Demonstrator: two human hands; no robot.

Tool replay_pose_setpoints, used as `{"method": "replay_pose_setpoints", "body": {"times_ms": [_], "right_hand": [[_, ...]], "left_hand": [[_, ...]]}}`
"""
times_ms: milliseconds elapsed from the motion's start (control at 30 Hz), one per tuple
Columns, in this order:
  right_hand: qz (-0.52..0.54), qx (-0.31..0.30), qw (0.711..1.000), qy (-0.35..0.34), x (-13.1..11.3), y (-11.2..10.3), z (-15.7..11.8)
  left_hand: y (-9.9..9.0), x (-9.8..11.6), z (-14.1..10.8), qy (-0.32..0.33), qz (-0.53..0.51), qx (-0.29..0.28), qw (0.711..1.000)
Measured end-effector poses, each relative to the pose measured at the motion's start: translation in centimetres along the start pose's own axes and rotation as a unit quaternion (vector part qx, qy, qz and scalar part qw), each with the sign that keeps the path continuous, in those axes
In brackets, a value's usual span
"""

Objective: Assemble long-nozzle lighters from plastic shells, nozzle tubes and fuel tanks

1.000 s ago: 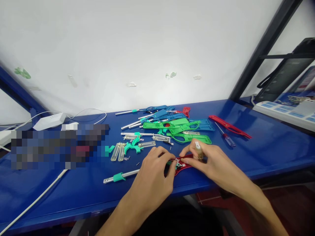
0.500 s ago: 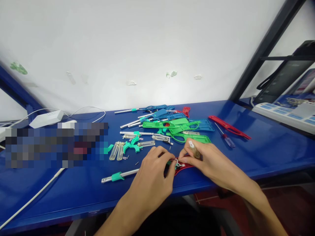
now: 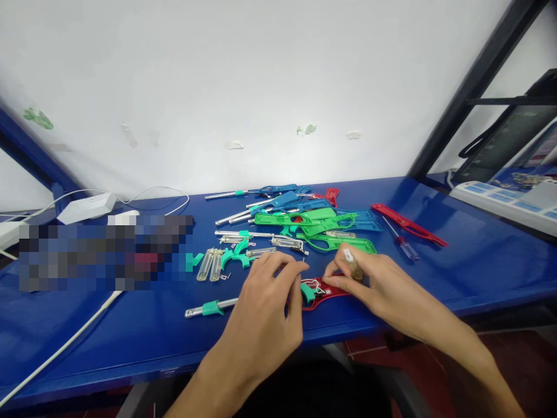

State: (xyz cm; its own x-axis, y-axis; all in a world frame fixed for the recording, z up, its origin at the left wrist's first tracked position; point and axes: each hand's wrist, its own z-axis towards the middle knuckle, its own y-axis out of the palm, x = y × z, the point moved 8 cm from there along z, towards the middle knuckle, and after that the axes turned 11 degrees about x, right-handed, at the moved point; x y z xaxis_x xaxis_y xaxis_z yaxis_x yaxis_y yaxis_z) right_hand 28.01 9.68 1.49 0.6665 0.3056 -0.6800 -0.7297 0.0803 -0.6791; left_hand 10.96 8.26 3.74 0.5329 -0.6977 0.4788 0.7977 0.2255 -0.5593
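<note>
A red lighter shell (image 3: 335, 291) lies near the table's front edge, with a teal trigger (image 3: 308, 292) and white wires in it. Its metal tube (image 3: 227, 303) with a teal piece (image 3: 213, 307) sticks out to the left. Over the shell's left part is my left hand (image 3: 272, 296), thumb and fingers apart, nothing seen between them. My right hand (image 3: 365, 276) is closed at the shell's right part, with a small yellowish bottle-like piece (image 3: 354, 268) held in the palm; its fingertips are pinched near the wires.
Behind the hands lie green shells (image 3: 339, 242), blue shells (image 3: 282, 203), clear fuel tanks (image 3: 210, 264) and teal triggers (image 3: 237, 255). A purple screwdriver (image 3: 408, 248) and a red shell half (image 3: 409, 225) are on the right. A power strip (image 3: 509, 203) stands far right; a white cable (image 3: 65, 345) crosses the left.
My left hand has lifted its fingers off the trigger area, which now shows. My right hand has shifted slightly right along the shell. The view has moved slightly.
</note>
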Motion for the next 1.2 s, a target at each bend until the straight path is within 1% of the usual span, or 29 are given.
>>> {"method": "replay_pose_setpoints", "body": {"times_ms": [67, 133, 200, 367, 567, 700, 800, 867, 933, 1000, 1067, 1133, 1200], "right_hand": [[0.021, 0.000, 1.000, 0.012, 0.2, 0.1, -0.3], [0.041, 0.004, 0.999, 0.023, 0.4, 0.1, -0.6], [0.054, 0.003, 0.998, 0.035, 0.5, 0.2, -0.8], [0.062, -0.005, 0.997, 0.049, 0.6, 0.2, -0.8], [0.062, -0.010, 0.997, 0.054, 0.7, 0.6, -0.5], [0.045, 0.004, 0.998, 0.040, 0.4, 0.8, -0.2], [0.044, 0.014, 0.998, 0.030, 0.2, 0.9, -0.1], [0.050, 0.026, 0.998, 0.027, 0.2, 0.9, -0.1], [0.055, 0.042, 0.997, 0.031, 0.4, 0.8, -0.2], [0.067, 0.059, 0.995, 0.037, 0.7, 0.7, -0.2], [0.083, 0.073, 0.993, 0.041, 0.9, 0.7, -0.3], [0.090, 0.081, 0.992, 0.043, 1.0, 0.6, -0.3], [0.092, 0.082, 0.991, 0.044, 1.0, 0.6, -0.3]], "left_hand": [[-0.6, 0.0, -0.3, 0.008, 0.053, -0.015, 0.998], [-0.8, -0.5, -0.8, -0.005, 0.094, -0.048, 0.994], [-0.9, -0.9, -1.3, -0.013, 0.115, -0.065, 0.991], [-0.9, -1.2, -1.8, -0.006, 0.129, -0.053, 0.990], [-0.8, -1.4, -1.8, -0.014, 0.106, -0.046, 0.993], [-0.9, -1.5, -2.0, -0.022, 0.094, -0.044, 0.994], [-1.0, -1.4, -1.9, -0.035, 0.095, -0.055, 0.993], [-0.9, -1.1, -1.5, -0.035, 0.114, -0.060, 0.991], [-0.8, -0.4, -0.7, -0.022, 0.135, -0.041, 0.990], [-0.3, 0.4, 0.3, -0.007, 0.115, -0.018, 0.993], [1.2, 0.7, 1.0, -0.014, 0.053, -0.044, 0.998], [2.7, 0.3, 1.4, -0.048, 0.014, -0.079, 0.996], [3.6, -0.3, 1.5, -0.090, -0.004, -0.099, 0.991]]}}
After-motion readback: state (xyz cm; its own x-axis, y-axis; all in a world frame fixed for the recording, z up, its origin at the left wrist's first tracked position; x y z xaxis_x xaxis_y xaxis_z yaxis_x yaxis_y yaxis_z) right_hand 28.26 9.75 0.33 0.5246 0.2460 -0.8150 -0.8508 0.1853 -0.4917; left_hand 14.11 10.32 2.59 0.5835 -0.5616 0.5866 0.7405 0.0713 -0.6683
